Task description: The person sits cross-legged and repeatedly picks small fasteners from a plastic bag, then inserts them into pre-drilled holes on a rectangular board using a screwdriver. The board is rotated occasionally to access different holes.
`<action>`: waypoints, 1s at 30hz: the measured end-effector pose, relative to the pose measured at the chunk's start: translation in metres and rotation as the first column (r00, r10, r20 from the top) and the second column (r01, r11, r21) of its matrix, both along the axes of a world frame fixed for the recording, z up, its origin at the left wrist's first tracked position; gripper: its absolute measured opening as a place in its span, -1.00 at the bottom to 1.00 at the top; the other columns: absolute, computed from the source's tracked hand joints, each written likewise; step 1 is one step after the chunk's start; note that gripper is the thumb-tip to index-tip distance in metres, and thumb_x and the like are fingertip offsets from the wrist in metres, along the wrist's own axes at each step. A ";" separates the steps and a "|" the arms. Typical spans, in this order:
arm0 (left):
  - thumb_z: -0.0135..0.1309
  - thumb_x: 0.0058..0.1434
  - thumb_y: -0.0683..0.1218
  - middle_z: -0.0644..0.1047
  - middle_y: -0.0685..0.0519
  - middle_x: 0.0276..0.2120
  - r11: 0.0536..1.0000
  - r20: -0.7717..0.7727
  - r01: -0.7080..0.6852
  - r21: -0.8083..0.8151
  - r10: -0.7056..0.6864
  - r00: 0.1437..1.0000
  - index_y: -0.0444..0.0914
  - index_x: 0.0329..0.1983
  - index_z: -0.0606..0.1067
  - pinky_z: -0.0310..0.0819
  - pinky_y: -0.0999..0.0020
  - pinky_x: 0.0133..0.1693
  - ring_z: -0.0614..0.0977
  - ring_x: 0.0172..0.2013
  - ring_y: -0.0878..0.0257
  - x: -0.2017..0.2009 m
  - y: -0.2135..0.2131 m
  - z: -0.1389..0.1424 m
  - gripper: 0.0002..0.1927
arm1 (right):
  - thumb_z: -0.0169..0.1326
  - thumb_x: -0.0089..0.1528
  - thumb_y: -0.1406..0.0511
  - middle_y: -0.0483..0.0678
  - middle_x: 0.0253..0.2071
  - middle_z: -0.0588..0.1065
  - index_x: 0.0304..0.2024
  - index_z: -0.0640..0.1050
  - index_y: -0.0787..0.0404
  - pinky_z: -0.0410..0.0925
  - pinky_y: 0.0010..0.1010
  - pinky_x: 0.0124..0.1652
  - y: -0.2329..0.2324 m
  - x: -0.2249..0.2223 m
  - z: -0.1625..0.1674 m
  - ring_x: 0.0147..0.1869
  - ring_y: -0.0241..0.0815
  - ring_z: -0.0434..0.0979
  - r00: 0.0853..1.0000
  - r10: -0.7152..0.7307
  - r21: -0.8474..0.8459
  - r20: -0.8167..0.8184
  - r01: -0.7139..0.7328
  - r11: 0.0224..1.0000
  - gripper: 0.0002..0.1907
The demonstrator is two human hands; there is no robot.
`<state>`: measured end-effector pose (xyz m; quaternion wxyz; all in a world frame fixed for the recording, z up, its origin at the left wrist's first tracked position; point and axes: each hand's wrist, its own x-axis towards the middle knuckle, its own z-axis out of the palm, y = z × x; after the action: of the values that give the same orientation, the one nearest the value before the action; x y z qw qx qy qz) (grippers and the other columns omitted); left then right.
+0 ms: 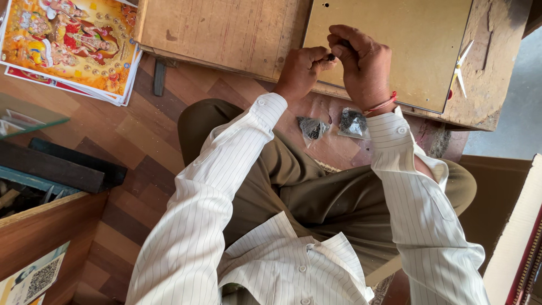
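My left hand (300, 70) and my right hand (363, 63) meet at the near edge of a tan backing board (412, 51) lying on a low wooden bench (226, 34). Between their fingertips is a small dark piece (330, 57), too small to identify; both hands pinch at it. A red thread is tied round my right wrist. Below the hands, on the floor between my knees, lie two small clear plastic bags of dark bits, a left bag (312, 129) and a right bag (353, 122).
A stack of colourful printed pictures (70, 42) lies at the upper left. Pale scissors (460, 70) rest on the bench at the right. Dark wooden strips (56, 166) and a wooden box (45, 226) sit at the left. Cardboard (502, 192) stands at the right.
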<state>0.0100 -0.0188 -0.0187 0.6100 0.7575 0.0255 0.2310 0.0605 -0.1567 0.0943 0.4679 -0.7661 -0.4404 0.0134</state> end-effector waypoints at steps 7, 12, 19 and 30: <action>0.28 0.26 -0.10 0.62 -0.08 -0.50 0.997 -0.074 -0.011 0.080 0.017 0.997 -0.32 -0.31 0.59 0.45 0.24 -0.41 0.59 -0.53 0.19 0.002 -0.001 -0.004 -0.82 | 0.06 0.34 0.61 0.02 -0.13 0.64 0.05 0.60 0.33 0.53 -0.47 0.00 -0.006 0.005 0.003 -0.02 -0.22 0.69 1.000 0.023 -0.034 -0.012 -0.024 0.999 -0.73; 0.23 0.28 -0.12 0.65 -0.05 -0.44 1.000 -0.026 0.000 0.019 0.001 1.000 -0.31 -0.27 0.58 0.50 0.29 -0.39 0.65 -0.48 0.24 0.001 -0.002 -0.004 -0.86 | 0.12 0.28 0.60 -0.01 -0.25 0.63 -0.09 0.60 0.31 0.50 -0.51 -0.15 0.003 -0.005 -0.008 -0.20 -0.29 0.67 0.990 -0.132 0.042 0.052 0.130 0.991 -0.79; 0.20 0.28 -0.13 0.69 -0.04 -0.35 1.000 0.004 -0.002 0.018 0.001 1.000 -0.29 -0.18 0.61 0.59 0.34 -0.33 0.74 -0.37 0.22 0.001 -0.004 -0.003 -0.87 | 0.20 0.24 0.56 -0.05 -0.32 0.62 -0.17 0.61 0.27 0.49 -0.53 -0.22 0.009 -0.013 -0.013 -0.27 -0.33 0.66 0.954 -0.280 0.086 0.107 0.272 0.959 -0.83; 0.21 0.30 -0.17 0.67 -0.08 -0.35 0.999 -0.046 0.037 0.039 -0.035 0.998 -0.32 -0.17 0.60 0.57 0.29 -0.28 0.71 -0.35 0.14 -0.001 -0.001 0.000 -0.89 | 0.23 0.27 0.51 -0.05 -0.31 0.63 -0.10 0.62 0.25 0.52 -0.49 -0.21 0.008 -0.014 -0.028 -0.23 -0.31 0.68 0.929 -0.352 0.161 0.113 0.333 0.929 -0.83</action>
<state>0.0088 -0.0201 -0.0187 0.5981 0.7749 0.0213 0.2033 0.0467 -0.1487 0.0667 0.4833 -0.7958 -0.3313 -0.1530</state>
